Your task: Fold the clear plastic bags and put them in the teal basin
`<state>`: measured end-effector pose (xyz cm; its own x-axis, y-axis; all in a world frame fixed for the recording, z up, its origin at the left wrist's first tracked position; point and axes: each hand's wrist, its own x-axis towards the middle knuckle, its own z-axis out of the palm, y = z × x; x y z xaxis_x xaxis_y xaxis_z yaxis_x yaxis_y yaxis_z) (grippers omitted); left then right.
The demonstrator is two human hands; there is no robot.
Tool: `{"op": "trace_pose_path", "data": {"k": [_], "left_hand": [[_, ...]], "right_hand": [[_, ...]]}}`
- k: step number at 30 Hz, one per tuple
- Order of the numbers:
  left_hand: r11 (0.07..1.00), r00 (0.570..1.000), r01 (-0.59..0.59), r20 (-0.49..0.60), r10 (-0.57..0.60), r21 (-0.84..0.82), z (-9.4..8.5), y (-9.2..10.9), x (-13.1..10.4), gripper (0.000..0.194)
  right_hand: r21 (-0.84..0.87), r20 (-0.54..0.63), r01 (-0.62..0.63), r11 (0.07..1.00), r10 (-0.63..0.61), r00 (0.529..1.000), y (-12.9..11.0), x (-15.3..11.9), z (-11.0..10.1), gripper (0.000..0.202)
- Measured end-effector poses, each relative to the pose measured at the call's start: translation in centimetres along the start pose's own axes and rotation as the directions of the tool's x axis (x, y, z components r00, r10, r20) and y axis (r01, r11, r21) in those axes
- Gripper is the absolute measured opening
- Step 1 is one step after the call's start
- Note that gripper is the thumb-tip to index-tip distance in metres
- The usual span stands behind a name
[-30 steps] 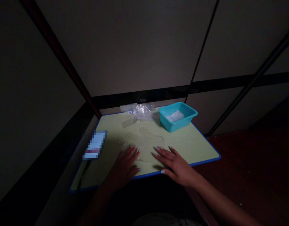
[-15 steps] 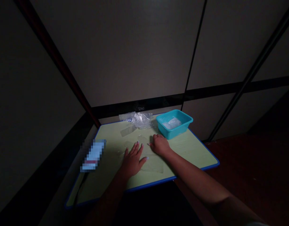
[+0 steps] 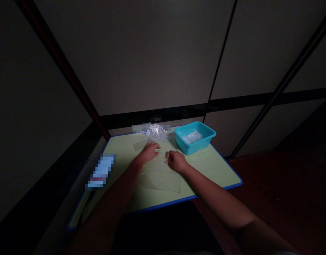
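Note:
A flat, clear plastic bag (image 3: pixel 161 182) lies on the pale yellow tabletop, its outline faint in the dim light. At its far end my left hand (image 3: pixel 150 153) is bent, with fingers and thumb curled around a bit of the clear film. Just to the right, my right hand (image 3: pixel 176 161) is closed with bent fingers at the bag's upper right part; the film between its fingertips is hard to make out. A gap separates the two hands.
Behind the hands lies a crumpled heap of clear plastic bags (image 3: pixel 158 131). A turquoise basin (image 3: pixel 196 145) at the back right holds a folded plastic packet (image 3: pixel 192 136). A blurred-out phone-like object (image 3: pixel 101 171) rests at the left. The table (image 3: pixel 213 173) has a blue edge; panels stand behind.
My left hand has gone from lying spread flat on the bag to the bag's far end, fingers now curled. My right hand stays in nearly the same place. The view has shifted slightly.

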<state>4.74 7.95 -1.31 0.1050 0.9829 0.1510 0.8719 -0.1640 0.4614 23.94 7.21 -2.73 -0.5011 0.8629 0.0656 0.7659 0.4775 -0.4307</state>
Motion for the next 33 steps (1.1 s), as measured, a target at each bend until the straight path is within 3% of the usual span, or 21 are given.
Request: {"op": "trace_pose_path", "data": {"k": [5,10,16,22,28,33], "left_hand": [[0.995,0.99,-0.035,0.134,0.048,-0.094,0.3,-0.9,1.5,0.01],[0.982,0.977,-0.013,0.208,0.053,-0.19,-0.2,-1.5,1.4,0.003],[0.978,0.973,-0.011,0.224,0.059,-0.208,-2.4,-1.6,-0.2,0.02],[0.982,0.963,-0.099,0.232,0.135,-0.162,-4.2,-0.3,-2.2,0.016],[0.973,0.94,-0.213,0.253,0.23,-0.093,-3.8,0.5,-4.2,0.007],[0.971,0.943,-0.238,0.239,0.233,-0.01,-3.0,0.3,-5.6,0.007]], "right_hand": [[0.048,-0.004,0.008,0.999,-0.008,1.0,0.5,0.4,0.2,0.018],[0.073,-0.027,-0.003,0.997,0.005,1.0,0.5,0.5,0.4,0.024],[0.078,-0.051,0.025,0.997,-0.021,0.998,0.3,0.2,0.2,0.025],[0.061,-0.04,0.126,0.99,-0.124,0.991,0.2,-0.2,-0.4,0.012],[0.055,-0.022,0.201,0.978,-0.2,0.98,0.5,-0.5,-0.7,0.01],[0.009,-0.055,0.269,0.963,-0.268,0.962,0.7,-0.9,-1.4,0.02]]}}
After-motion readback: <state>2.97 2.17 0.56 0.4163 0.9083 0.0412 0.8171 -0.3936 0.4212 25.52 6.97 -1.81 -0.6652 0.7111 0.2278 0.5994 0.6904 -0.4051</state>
